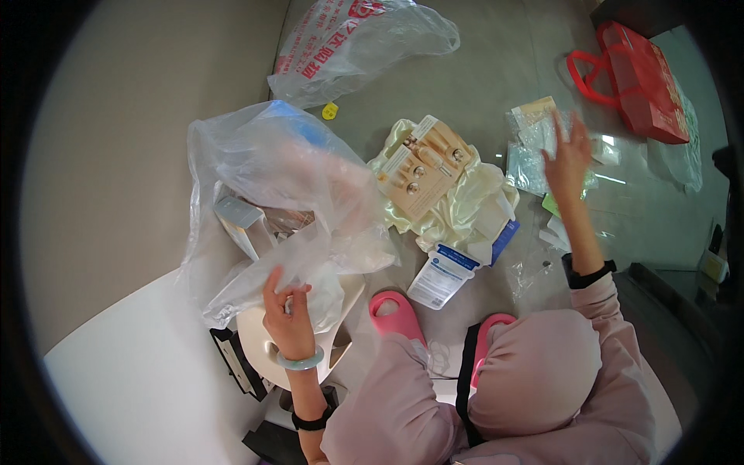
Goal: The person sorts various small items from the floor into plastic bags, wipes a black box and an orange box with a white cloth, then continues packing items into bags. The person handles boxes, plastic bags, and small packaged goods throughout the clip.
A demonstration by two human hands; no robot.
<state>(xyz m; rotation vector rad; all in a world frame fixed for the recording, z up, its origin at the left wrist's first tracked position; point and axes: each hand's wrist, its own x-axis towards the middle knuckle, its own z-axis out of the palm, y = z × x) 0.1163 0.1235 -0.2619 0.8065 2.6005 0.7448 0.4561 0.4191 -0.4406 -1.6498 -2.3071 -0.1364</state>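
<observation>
My left hand (289,322), with a pale bangle at the wrist, is at the near edge of a large translucent plastic bag (209,157). Its index finger points away from me and the thumb stands apart; whether it touches the film is unclear. Inside the bag's mouth a grey and white box (239,218) shows, and blurred pink and blue contents lie under the film. My right hand (567,154) is blurred, fingers spread and holding nothing, over a pile of clear packaging (526,165) on the floor.
Cream satin cloth (465,203) lies mid-floor under a beige printed box (424,165). Nearer sits a white and blue pouch (442,276). A red handled bag (648,87) stands far right; another clear bag (372,46) lies far ahead. A cream stool (256,354) is below my left hand.
</observation>
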